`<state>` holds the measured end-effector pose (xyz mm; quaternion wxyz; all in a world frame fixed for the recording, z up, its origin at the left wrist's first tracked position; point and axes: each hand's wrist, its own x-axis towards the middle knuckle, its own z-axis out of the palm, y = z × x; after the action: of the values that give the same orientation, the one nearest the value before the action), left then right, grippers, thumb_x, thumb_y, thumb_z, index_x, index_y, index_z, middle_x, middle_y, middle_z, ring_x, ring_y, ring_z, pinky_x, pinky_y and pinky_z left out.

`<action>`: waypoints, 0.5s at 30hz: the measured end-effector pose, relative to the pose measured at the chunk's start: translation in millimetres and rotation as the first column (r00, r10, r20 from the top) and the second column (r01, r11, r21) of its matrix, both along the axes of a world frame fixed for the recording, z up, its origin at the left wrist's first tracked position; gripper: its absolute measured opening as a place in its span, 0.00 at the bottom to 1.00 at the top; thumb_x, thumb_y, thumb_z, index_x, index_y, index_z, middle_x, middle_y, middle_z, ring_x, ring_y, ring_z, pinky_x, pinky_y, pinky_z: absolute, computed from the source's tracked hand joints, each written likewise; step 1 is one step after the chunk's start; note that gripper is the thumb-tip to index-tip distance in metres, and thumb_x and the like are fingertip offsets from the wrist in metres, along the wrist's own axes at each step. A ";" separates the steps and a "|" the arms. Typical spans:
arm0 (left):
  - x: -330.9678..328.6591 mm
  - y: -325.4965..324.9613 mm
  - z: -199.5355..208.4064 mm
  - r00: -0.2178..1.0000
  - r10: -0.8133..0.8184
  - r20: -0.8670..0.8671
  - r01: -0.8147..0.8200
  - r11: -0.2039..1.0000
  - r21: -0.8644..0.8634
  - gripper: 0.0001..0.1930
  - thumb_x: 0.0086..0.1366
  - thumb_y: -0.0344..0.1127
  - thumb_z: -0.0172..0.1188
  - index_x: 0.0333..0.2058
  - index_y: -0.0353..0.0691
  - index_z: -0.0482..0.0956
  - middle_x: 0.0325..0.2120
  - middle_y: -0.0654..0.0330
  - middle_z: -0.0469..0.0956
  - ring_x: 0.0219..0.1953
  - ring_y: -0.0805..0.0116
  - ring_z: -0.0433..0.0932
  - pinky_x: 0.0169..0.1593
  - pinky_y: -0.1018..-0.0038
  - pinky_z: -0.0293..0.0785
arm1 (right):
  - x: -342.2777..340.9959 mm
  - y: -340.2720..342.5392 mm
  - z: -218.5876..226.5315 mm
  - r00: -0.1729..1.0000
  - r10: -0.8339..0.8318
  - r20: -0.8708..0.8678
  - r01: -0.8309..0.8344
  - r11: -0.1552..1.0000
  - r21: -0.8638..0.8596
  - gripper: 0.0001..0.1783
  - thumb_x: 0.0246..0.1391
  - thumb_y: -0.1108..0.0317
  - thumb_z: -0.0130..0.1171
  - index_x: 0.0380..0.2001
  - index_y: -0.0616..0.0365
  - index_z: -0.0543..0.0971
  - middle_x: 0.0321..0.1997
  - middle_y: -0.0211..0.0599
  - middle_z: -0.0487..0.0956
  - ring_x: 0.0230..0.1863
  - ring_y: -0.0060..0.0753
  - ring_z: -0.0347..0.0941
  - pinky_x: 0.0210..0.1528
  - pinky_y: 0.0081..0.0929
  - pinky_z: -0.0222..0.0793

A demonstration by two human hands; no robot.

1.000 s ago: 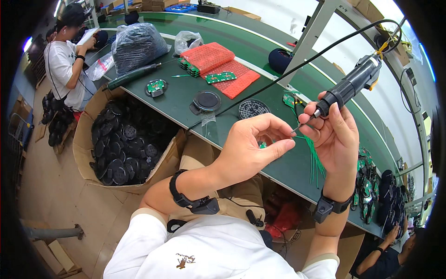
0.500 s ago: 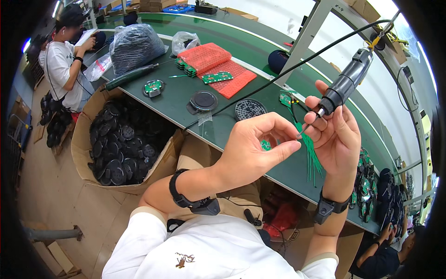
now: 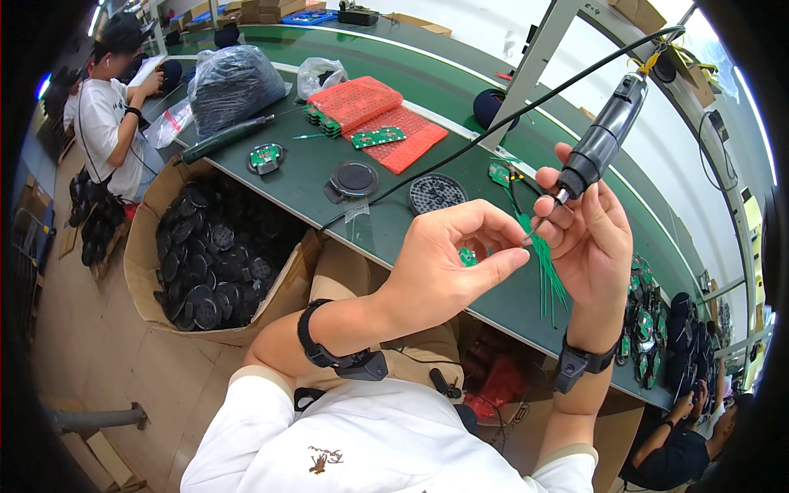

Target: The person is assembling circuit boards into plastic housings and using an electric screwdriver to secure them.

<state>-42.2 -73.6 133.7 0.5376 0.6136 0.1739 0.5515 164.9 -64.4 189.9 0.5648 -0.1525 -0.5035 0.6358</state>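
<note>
- Diagonally, the near edge of the worktop [image 3: 390, 234] passes beneath the left hand [image 3: 452, 259]; a perforated black disc [image 3: 437, 194] lies just beyond.
- Lettering: small dark marking on the grey post [image 3: 538, 70].
- Long axis: black electric screwdriver [image 3: 606, 131], raised over the worktop in the right hand's [image 3: 588, 222] grip, slants down-left toward the left fingertips.
- Left hand curled; whether it holds anything cannot be told.

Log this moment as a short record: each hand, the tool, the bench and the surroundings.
Left hand: fingers curved near the bit tip; whether anything is pinched is unclear
Right hand: grips the black electric screwdriver
Bit: points toward left fingertips
Bench: green wires, red bubble wrap, circuit board
Beside bench: open carton of black parts
Far left: co-worker, white shirt
</note>
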 end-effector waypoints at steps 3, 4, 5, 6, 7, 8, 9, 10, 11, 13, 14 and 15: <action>0.5 2.5 -10.7 1.000 0.012 -0.004 -0.012 1.000 0.014 0.08 0.66 0.24 0.69 0.43 0.33 0.83 0.39 0.61 0.84 0.38 0.78 0.81 0.43 0.78 0.78 | 3.7 1.3 -4.0 0.998 -0.058 0.036 0.058 0.998 -0.015 0.24 0.77 0.67 0.43 0.69 0.70 0.61 0.59 0.63 0.78 0.52 0.51 0.84 0.50 0.38 0.87; -0.2 5.4 -17.6 0.999 0.008 -0.039 -0.009 1.000 -0.022 0.08 0.66 0.24 0.69 0.43 0.33 0.83 0.39 0.61 0.84 0.38 0.78 0.81 0.43 0.78 0.78 | 6.1 2.6 -7.1 0.991 -0.107 0.081 0.109 0.994 -0.016 0.23 0.76 0.67 0.45 0.68 0.69 0.63 0.58 0.62 0.79 0.51 0.50 0.85 0.49 0.37 0.87; -1.3 11.4 -25.7 0.980 0.087 -0.176 -0.088 0.996 0.002 0.09 0.65 0.26 0.70 0.42 0.33 0.83 0.38 0.62 0.84 0.37 0.78 0.81 0.42 0.78 0.78 | 8.8 5.3 -11.1 0.992 -0.105 0.067 0.107 0.994 -0.024 0.23 0.76 0.67 0.45 0.68 0.69 0.63 0.58 0.62 0.79 0.51 0.50 0.85 0.49 0.37 0.87; -2.0 18.2 -35.3 0.948 0.175 -0.266 -0.160 0.984 0.080 0.09 0.63 0.27 0.71 0.41 0.34 0.83 0.37 0.62 0.84 0.36 0.79 0.80 0.41 0.78 0.77 | 11.1 9.5 -17.3 0.956 -0.213 0.201 0.220 0.976 -0.011 0.22 0.75 0.67 0.48 0.65 0.68 0.65 0.56 0.58 0.80 0.50 0.47 0.85 0.49 0.36 0.86; -1.9 25.3 -46.2 0.898 0.244 -0.367 -0.226 0.970 0.093 0.11 0.59 0.30 0.74 0.39 0.36 0.84 0.37 0.60 0.84 0.36 0.73 0.82 0.41 0.74 0.77 | 13.8 13.4 -24.6 0.898 -0.304 0.319 0.313 0.949 0.023 0.20 0.74 0.67 0.50 0.63 0.67 0.68 0.55 0.54 0.82 0.49 0.45 0.85 0.48 0.35 0.85; -1.7 30.9 -58.1 0.893 0.231 -0.387 -0.217 0.973 0.080 0.11 0.59 0.30 0.74 0.39 0.36 0.84 0.37 0.60 0.84 0.36 0.73 0.82 0.41 0.74 0.77 | 16.4 17.6 -33.3 0.890 -0.321 0.323 0.335 0.942 0.014 0.20 0.74 0.67 0.50 0.63 0.67 0.68 0.55 0.54 0.82 0.49 0.45 0.85 0.48 0.35 0.85; -1.4 35.8 -70.2 0.838 0.276 -0.471 -0.214 0.960 0.183 0.12 0.59 0.31 0.75 0.40 0.36 0.84 0.39 0.59 0.83 0.37 0.69 0.82 0.41 0.72 0.78 | 18.9 22.6 -43.0 0.805 -0.426 0.413 0.434 0.897 0.080 0.19 0.73 0.67 0.52 0.61 0.66 0.69 0.54 0.51 0.82 0.49 0.42 0.85 0.49 0.34 0.84; -1.0 39.6 -82.1 0.745 0.298 -0.597 -0.189 0.952 0.239 0.14 0.58 0.33 0.75 0.40 0.37 0.84 0.40 0.58 0.83 0.39 0.66 0.83 0.41 0.70 0.78 | 22.7 26.6 -52.2 0.686 -0.524 0.504 0.540 0.832 0.129 0.18 0.73 0.66 0.54 0.59 0.65 0.71 0.53 0.48 0.83 0.49 0.40 0.84 0.50 0.33 0.83; -0.4 42.5 -93.0 0.725 0.211 -0.656 -0.129 0.977 0.172 0.21 0.54 0.38 0.78 0.45 0.39 0.83 0.48 0.54 0.82 0.50 0.56 0.81 0.50 0.64 0.79 | 28.5 29.3 -60.3 0.635 -0.566 0.526 0.571 0.802 0.174 0.18 0.72 0.65 0.56 0.58 0.65 0.73 0.50 0.43 0.85 0.50 0.35 0.84 0.50 0.32 0.81; 4.5 41.9 -111.5 0.722 0.302 -0.622 -0.113 0.939 0.325 0.26 0.52 0.40 0.79 0.48 0.40 0.82 0.52 0.54 0.80 0.54 0.54 0.78 0.55 0.61 0.77 | 42.6 35.0 -74.2 0.608 -0.583 0.539 0.574 0.792 0.210 0.17 0.72 0.65 0.56 0.57 0.65 0.74 0.49 0.42 0.85 0.50 0.34 0.83 0.50 0.32 0.80; 6.5 41.7 -118.2 0.696 0.368 -0.617 -0.086 0.895 0.437 0.30 0.51 0.42 0.80 0.52 0.41 0.81 0.55 0.53 0.79 0.59 0.51 0.76 0.60 0.59 0.75 | 49.4 36.8 -81.3 0.560 -0.606 0.565 0.601 0.766 0.227 0.17 0.72 0.65 0.57 0.56 0.64 0.74 0.48 0.41 0.86 0.50 0.33 0.83 0.50 0.31 0.79; 7.6 42.1 -123.2 0.684 0.297 -0.666 -0.054 0.931 0.360 0.36 0.48 0.45 0.81 0.55 0.41 0.79 0.59 0.52 0.76 0.64 0.48 0.70 0.66 0.56 0.69 | 55.9 37.3 -88.9 0.557 -0.622 0.550 0.600 0.759 0.251 0.17 0.72 0.65 0.56 0.57 0.63 0.75 0.47 0.39 0.86 0.49 0.31 0.83 0.50 0.30 0.78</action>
<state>-34.5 -31.5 10.5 0.2685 0.8352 0.3368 0.3419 220.8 -27.1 101.0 0.5608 -0.5017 -0.5822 0.3079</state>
